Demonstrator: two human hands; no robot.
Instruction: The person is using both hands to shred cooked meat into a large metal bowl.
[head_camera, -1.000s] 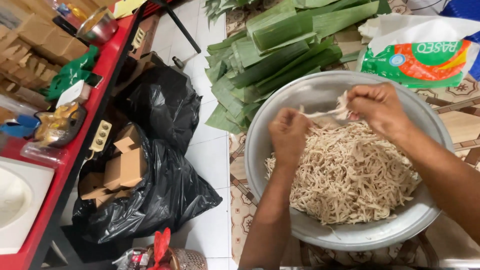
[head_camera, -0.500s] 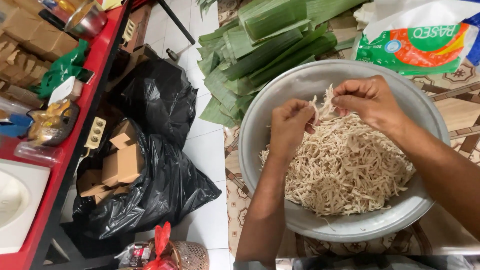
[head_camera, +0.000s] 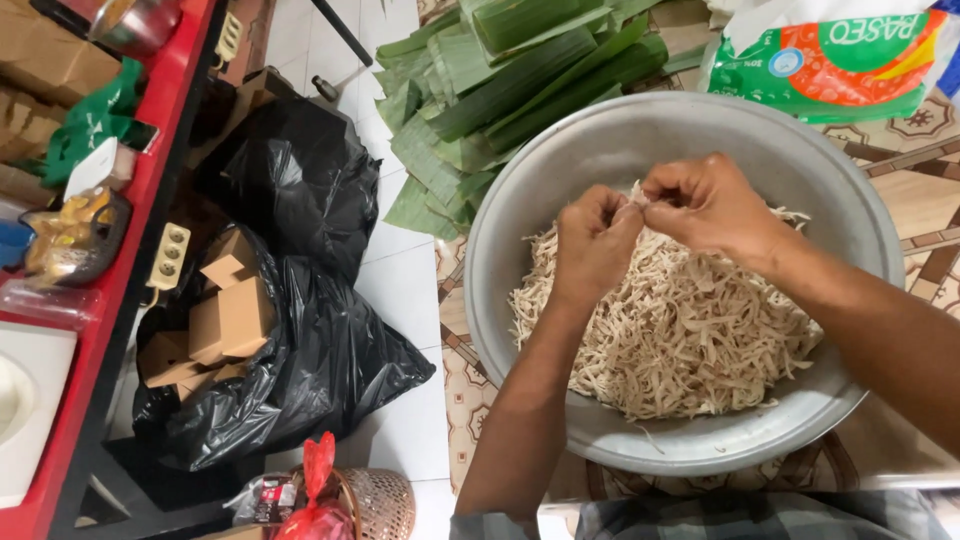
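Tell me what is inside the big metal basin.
The metal basin holds a heap of pale shredded strands. The left hand and right hand pinch a piece between them over the heap. The basin's bottom under the heap is covered, so anything beneath cannot be seen.

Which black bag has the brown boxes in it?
The nearer black bag, lowest in the picture beside the red counter, gapes open with brown cardboard boxes inside. The farther black bag, next to the banana leaves, shows none.

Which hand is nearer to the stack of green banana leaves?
Left. The left hand sits just below-right of the banana leaves; the right hand is farther right, over the metal bowl.
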